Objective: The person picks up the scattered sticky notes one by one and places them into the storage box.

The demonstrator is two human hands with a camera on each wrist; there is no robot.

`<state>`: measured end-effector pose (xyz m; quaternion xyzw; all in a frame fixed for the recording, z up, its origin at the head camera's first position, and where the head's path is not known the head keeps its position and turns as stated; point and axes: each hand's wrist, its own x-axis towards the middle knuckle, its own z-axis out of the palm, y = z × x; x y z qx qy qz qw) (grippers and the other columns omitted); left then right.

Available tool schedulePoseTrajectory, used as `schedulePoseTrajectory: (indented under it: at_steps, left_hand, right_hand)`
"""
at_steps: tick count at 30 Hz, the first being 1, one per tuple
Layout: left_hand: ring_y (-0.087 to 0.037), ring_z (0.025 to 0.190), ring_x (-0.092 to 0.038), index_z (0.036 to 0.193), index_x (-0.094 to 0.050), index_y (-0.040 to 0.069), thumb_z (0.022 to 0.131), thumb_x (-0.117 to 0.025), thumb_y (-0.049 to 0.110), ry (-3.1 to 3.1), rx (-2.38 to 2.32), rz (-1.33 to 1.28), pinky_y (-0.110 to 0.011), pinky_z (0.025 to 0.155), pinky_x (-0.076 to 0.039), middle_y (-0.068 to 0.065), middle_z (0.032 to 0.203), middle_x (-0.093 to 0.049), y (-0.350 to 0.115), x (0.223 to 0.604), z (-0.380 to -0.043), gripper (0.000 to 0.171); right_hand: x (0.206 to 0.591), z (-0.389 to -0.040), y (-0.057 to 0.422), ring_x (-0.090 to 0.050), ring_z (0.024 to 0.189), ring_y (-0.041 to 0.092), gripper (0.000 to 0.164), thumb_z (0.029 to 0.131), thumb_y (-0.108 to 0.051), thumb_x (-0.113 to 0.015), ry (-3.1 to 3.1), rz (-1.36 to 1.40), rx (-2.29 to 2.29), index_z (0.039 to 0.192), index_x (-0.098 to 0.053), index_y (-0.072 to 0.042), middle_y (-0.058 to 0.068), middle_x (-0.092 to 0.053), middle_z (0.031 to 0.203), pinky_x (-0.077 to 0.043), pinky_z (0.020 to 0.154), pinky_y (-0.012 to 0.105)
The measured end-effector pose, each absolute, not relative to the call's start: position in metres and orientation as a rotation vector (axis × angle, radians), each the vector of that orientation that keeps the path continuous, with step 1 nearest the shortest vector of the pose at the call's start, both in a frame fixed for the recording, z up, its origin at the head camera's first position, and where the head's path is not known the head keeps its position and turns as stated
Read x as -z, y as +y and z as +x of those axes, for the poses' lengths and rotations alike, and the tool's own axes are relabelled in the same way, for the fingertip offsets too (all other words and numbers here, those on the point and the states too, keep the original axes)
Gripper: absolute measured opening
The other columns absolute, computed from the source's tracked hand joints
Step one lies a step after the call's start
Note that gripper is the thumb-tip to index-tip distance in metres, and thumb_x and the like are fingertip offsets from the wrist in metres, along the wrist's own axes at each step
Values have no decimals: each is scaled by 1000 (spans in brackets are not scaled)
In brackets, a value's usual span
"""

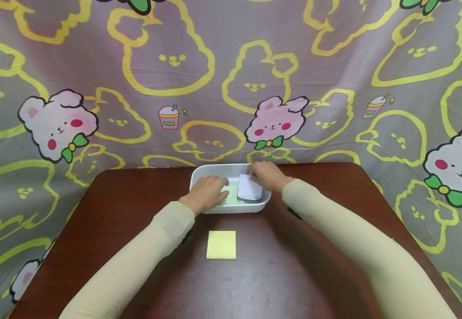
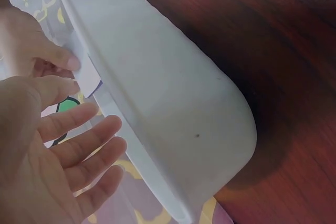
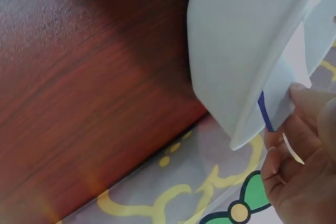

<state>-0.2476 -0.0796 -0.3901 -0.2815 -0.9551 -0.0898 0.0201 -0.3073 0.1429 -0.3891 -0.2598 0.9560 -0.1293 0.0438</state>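
A white plastic basin (image 1: 231, 209) stands at the table's far edge. My right hand (image 1: 268, 175) is at its right side and pinches a white square of paper (image 1: 249, 188) between thumb and fingers. The paper (image 3: 275, 95) shows a dark blue edge in the right wrist view and leans inside the rim. My left hand (image 1: 207, 193) reaches over the basin's left part, its fingers (image 2: 94, 145) loosely spread with nothing between them in the left wrist view. A pale green square (image 1: 232, 195) lies on the basin floor, partly hidden by the left hand.
A yellow sticky-note pad (image 1: 221, 245) lies on the dark brown wooden table (image 1: 255, 283), nearer to me than the basin. Behind the table hangs a grey curtain (image 1: 215, 110) with yellow cartoon outlines.
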Motion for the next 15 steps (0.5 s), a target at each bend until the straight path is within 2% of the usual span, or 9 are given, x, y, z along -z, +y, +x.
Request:
schedulePoseTrajectory:
  at_steps: [10,15]
  left_hand:
    - [-33,103,-71,120,-68,4,99,-63,24,-2971,270,-864,-48,90,-55,-14,111,-74,-81,390,-246,29]
    - [-32,102,-71,121,-67,4,100,-62,24,-2979,257,-852,-47,89,-56,-14,111,-74,-83,390,-245,29]
  right_hand:
    - [403,-314,143,-66,117,33,35,96,-12,-67,2917,-799,229,130,-65,-6,12,-72,125,-45,106,53]
    - [407,-314,143,-67,116,36,38,96,-12,-67,2945,-843,205,132,-62,-4,13,-70,129,-47,101,55]
